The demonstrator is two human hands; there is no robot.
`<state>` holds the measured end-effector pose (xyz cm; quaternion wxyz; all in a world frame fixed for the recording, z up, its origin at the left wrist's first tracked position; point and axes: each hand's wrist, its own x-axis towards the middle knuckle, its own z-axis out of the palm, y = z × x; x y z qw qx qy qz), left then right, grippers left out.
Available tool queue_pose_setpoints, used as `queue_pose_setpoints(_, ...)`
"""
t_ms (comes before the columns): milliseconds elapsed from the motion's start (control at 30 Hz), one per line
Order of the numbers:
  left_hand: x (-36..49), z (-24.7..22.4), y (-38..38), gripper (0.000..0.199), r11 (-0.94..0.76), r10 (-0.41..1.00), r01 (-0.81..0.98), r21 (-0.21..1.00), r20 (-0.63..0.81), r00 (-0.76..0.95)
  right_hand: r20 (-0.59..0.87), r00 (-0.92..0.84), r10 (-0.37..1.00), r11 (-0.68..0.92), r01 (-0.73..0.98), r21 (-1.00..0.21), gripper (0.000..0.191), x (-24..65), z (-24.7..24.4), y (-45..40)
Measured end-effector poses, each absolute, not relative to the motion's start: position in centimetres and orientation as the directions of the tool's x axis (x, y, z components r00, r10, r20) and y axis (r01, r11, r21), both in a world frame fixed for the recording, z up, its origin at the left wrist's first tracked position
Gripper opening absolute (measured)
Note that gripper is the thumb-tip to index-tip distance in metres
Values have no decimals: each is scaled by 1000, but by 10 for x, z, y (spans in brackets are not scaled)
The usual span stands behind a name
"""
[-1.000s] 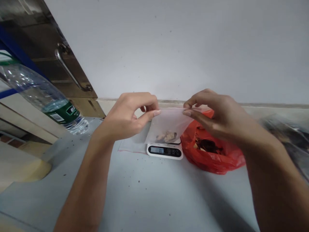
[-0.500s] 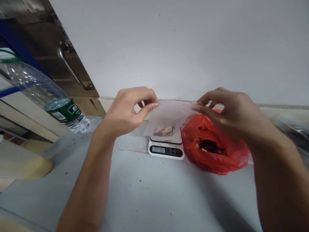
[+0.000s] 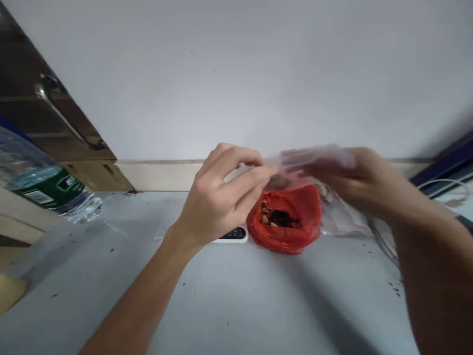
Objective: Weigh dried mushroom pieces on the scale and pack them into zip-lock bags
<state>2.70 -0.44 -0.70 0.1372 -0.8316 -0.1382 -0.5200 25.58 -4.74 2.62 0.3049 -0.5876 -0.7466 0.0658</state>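
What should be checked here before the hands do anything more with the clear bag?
1. Left hand pinching the clear bag: ok.
2. Right hand on the bag: ok, though blurred.
3. Bag's top sealed: cannot tell, motion blur.
4. Bag off the scale: ok, held up.
5. Scale display readable: not ok, the left hand hides it.
6. Red bag open on the table: ok.

Left hand [image 3: 221, 197] hides most of the scale [image 3: 233, 233].
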Motion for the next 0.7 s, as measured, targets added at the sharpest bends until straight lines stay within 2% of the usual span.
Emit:
queue_pose_setpoints(67,33,-13,-4,17,-952,110,300,-56,854,509,526,36,850,217,885,-412,38,288,24,-61)
queue_pose_setpoints(133,39,-20,-3,17,-963,144,267,-33,777,613,642,54,765,130,963,-237,41,320,15,-71)
queue_pose_setpoints(167,41,-24,-3,17,-965,157,261,-26,740,654,675,-7,738,117,986,-118,46,334,8,-74)
queue_pose_setpoints(233,47,-30,-3,19,-967,173,254,-17,691,702,615,-156,773,147,987,66,52,359,-12,-77)
queue_pose_setpoints(300,52,-33,-4,20,-967,185,254,-5,670,719,416,-291,862,252,957,147,48,374,-31,-76)
queue_pose_setpoints(400,54,-34,-3,21,-965,212,261,24,653,727,224,-256,940,237,966,106,61,378,-45,-74)
queue_pose_setpoints(500,50,-30,-2,23,-943,319,314,112,579,751,255,-192,948,208,978,-34,67,360,-36,-72)
queue_pose_setpoints(600,40,-22,0,24,-859,512,451,244,363,779,372,-117,921,190,968,-166,51,330,-15,-66)
queue_pose_setpoints(633,36,-20,1,25,-824,561,494,277,281,779,362,-121,924,206,956,-208,45,319,-8,-63)
queue_pose_setpoints(700,25,-14,4,28,-758,631,568,319,139,763,252,-190,949,261,922,-286,33,295,4,-56)
